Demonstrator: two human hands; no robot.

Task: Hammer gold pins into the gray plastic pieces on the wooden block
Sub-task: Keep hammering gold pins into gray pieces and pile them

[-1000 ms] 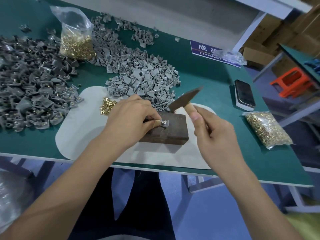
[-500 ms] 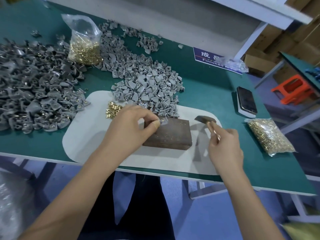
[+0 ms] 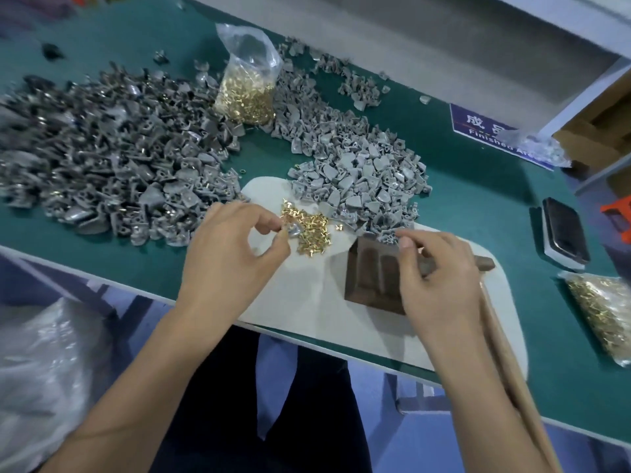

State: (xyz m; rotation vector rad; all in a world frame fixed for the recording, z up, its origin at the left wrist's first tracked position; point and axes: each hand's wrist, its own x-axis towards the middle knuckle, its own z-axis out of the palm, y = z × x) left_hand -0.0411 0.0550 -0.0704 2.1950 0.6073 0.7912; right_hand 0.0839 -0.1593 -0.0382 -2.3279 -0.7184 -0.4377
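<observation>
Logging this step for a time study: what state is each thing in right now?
Left hand: pinching a gray plastic piece beside the loose gold pins.
Right hand: fingers reaching at the gray pile's edge.
Wooden-handled hammer: lying on the white mat.
Dark wooden block: bare on top.
Black phone: screen dark.

A small loose heap of gold pins [image 3: 312,230] lies on the white pad at my 12 o'clock. The dark wooden block [image 3: 372,278] sits flat at 1 o'clock, nothing on its top face. The light gray plastic pieces [image 3: 358,179] are piled beyond it, spilling against its far edge. The hammer [image 3: 491,295] lies at 2 o'clock, head by the block, wooden handle running back toward me.
</observation>
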